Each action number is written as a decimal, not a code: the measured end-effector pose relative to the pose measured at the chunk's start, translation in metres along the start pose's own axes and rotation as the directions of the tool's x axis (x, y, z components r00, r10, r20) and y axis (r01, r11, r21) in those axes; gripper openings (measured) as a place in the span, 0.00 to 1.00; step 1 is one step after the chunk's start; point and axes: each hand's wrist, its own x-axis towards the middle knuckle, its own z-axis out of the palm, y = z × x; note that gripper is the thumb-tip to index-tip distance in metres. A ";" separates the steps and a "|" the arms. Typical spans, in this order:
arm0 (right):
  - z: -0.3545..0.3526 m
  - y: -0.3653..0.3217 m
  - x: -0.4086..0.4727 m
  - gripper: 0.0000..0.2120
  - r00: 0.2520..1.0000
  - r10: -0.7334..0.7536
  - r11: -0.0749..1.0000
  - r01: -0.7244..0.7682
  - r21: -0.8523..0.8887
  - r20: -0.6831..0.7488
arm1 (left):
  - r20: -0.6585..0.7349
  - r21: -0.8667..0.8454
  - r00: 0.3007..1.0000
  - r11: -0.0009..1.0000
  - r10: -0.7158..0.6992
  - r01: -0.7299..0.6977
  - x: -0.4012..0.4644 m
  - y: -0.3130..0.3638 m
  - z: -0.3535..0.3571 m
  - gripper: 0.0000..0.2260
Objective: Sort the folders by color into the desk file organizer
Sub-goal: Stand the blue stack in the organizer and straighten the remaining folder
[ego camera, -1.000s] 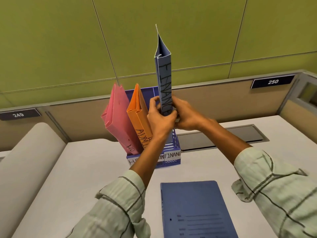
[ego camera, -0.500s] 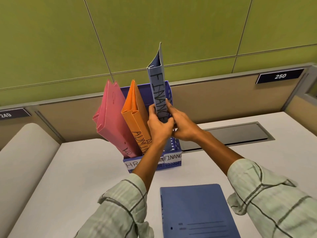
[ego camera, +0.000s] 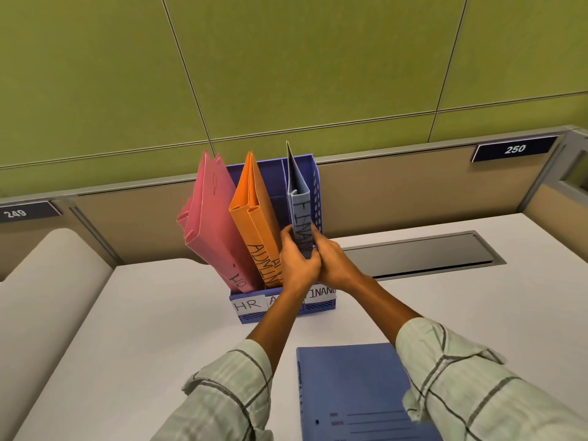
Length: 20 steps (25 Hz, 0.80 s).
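Note:
A blue desk file organizer (ego camera: 318, 198) stands at the back of the desk, with labels HR, a partly hidden middle one, and FINANCE on its front. Pink folders (ego camera: 210, 218) lean in the left slot and orange folders (ego camera: 254, 221) marked ADMIN lean in the middle slot. A blue folder (ego camera: 299, 202) marked FINANCE stands upright, partly down in the right slot. My left hand (ego camera: 297, 262) and my right hand (ego camera: 334, 262) both grip its lower spine. Another blue folder (ego camera: 356, 393) lies flat on the desk near me.
A grey cable hatch (ego camera: 420, 254) is set into the white desk (ego camera: 143, 329) right of the organizer. A beige partition with number plates 249 and 250 runs behind, under a green wall. A curved desk section (ego camera: 41, 281) rises at the left.
Both hands have lowered the blue FINANCE folder from well above the organizer down into its right slot. The camera has tilted slightly.

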 end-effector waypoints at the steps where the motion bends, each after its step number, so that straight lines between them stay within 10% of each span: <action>1: 0.005 -0.003 -0.005 0.29 1.000 0.029 0.999 -0.029 -0.035 0.001 | -0.001 0.014 1.000 1.000 -0.006 0.006 -0.007 -0.002 -0.003 0.30; 6: -0.002 -0.011 -0.062 0.49 0.990 0.100 0.982 -0.081 -0.172 0.103 | -0.004 0.040 1.000 0.999 -0.007 0.007 -0.071 -0.016 -0.032 0.29; 12: 0.011 0.024 -0.168 0.47 0.951 0.267 0.921 -0.204 -0.333 0.154 | -0.053 0.301 0.835 0.789 -0.548 0.536 -0.173 -0.072 -0.062 0.29; 20: 0.053 0.055 -0.256 0.49 0.808 0.531 0.698 -0.246 -0.673 0.255 | 0.103 0.446 0.759 0.711 -0.643 0.543 -0.236 -0.100 -0.063 0.22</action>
